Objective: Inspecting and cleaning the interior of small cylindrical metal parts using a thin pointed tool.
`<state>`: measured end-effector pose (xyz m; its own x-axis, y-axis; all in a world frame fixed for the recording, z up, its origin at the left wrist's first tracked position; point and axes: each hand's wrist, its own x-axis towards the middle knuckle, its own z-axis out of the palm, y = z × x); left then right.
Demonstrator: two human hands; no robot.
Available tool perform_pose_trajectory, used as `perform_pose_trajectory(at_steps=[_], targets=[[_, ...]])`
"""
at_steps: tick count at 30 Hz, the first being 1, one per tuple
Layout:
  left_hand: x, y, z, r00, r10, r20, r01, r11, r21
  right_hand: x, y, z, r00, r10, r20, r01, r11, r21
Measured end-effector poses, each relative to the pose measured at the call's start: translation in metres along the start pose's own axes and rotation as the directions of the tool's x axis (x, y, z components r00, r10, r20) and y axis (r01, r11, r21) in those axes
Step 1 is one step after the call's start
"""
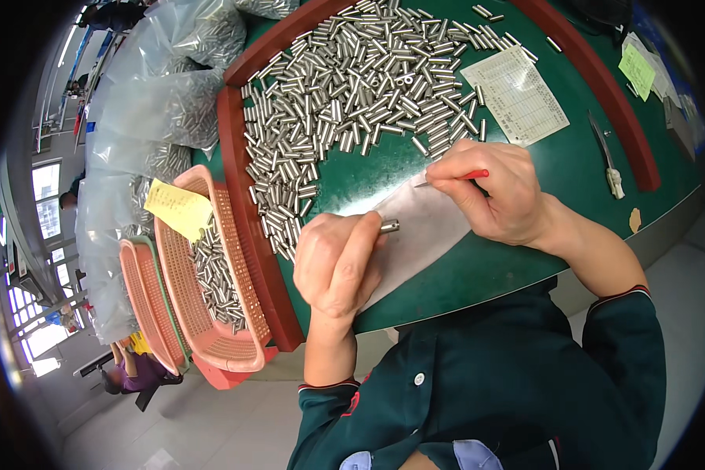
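Observation:
My left hand [337,262] is closed around a small shiny metal tube [389,226], whose end sticks out past the fingers toward the right. To its right, my right hand [489,188] pinches a thin tool with a red handle [475,175]; its slim tip points left toward the tube, apart from it. Beneath both hands lies a pale translucent sheet [423,227] on the green tabletop [352,180]. Just beyond the hands spreads a large heap of similar metal tubes [352,78].
Dark red wooden rails [247,204] border the table. Pink baskets [211,345], one holding tubes under a yellow note [178,207], stand left, beside clear bags of parts [157,106]. At right lie a printed sheet [517,94] and a knife-like tool [607,153]. Another person [137,368] is in the background.

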<state>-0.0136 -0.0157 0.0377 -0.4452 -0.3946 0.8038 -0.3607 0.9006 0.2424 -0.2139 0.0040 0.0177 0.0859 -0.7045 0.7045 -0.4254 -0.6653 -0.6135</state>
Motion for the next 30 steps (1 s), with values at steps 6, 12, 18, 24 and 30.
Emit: perform_pose_trajectory(at_steps=[6, 12, 18, 24, 30], targets=[[-0.007, 0.026, -0.045, 0.816, -0.579, 0.011, 0.530, 0.738, -0.418, 0.001, 0.003, 0.001, 1.000, -0.027, -0.015, 0.027, 1.000, 0.016], [-0.083, 0.077, -0.089, 0.370, -0.888, 0.274, 0.413, -0.107, -0.905, 0.002, -0.002, 0.008, 0.996, -0.033, 0.088, 0.032, 0.999, 0.018], [-0.160, 0.118, -0.092, 0.141, -0.944, 0.299, 0.081, -0.290, -0.953, -0.014, -0.004, -0.003, 0.979, 0.155, 0.131, -0.167, 0.981, 0.094], [-0.199, 0.124, -0.078, 0.088, -0.966, 0.243, -0.181, -0.255, -0.950, -0.014, 0.003, -0.005, 0.982, 0.152, 0.115, -0.156, 0.987, 0.027], [-0.207, 0.125, -0.068, 0.040, -0.951, 0.308, -0.249, -0.308, -0.918, -0.014, 0.001, -0.003, 0.982, 0.160, 0.104, -0.161, 0.987, -0.005]])
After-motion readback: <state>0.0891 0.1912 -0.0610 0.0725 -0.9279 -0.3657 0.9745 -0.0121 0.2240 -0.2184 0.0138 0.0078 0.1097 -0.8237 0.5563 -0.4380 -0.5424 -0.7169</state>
